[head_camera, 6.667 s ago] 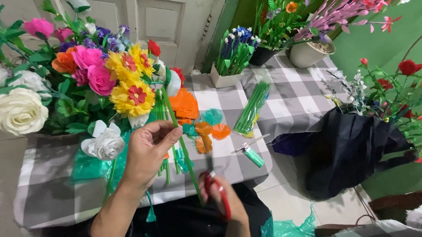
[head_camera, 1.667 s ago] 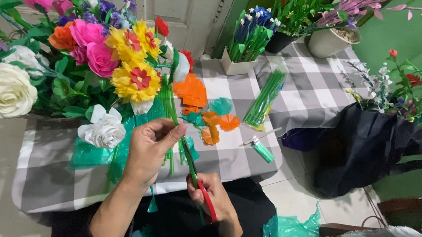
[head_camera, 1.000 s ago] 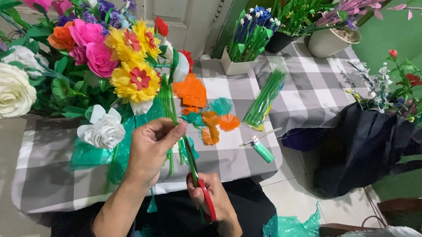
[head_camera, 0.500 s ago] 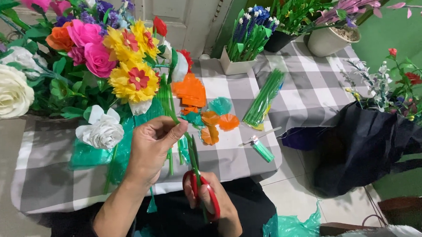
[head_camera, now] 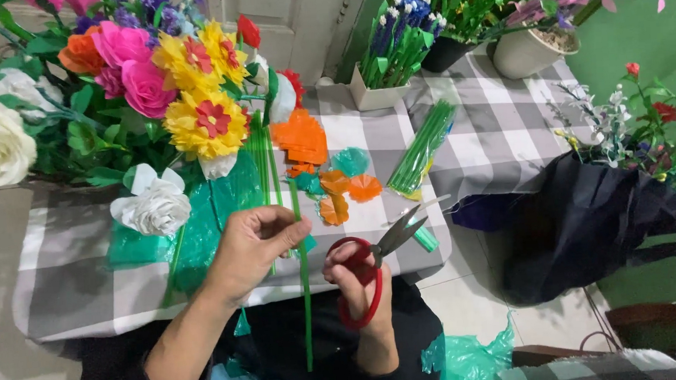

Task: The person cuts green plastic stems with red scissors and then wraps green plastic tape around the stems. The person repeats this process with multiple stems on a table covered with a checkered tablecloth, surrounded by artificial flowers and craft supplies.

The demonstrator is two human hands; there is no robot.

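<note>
Green and thin, the stem (head_camera: 305,292) hangs upright just off the near edge of the bench (head_camera: 73,281), pinched in the left hand (head_camera: 252,248). The right hand (head_camera: 362,289) grips red-handled scissors (head_camera: 372,261), blades parted just right of it. Holding the stem taut and square to the blades should give a clean cut.

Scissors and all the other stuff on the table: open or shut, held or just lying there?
Scissors: blades open, held in the right hand.
Green stem: upright, pinched in the left hand.
White paper rose: lying on the table.
Bundle of green sticks: lying flat, untouched.
Orange paper pieces: stacked, loose.
Green marker: lying by the table's edge.
</note>
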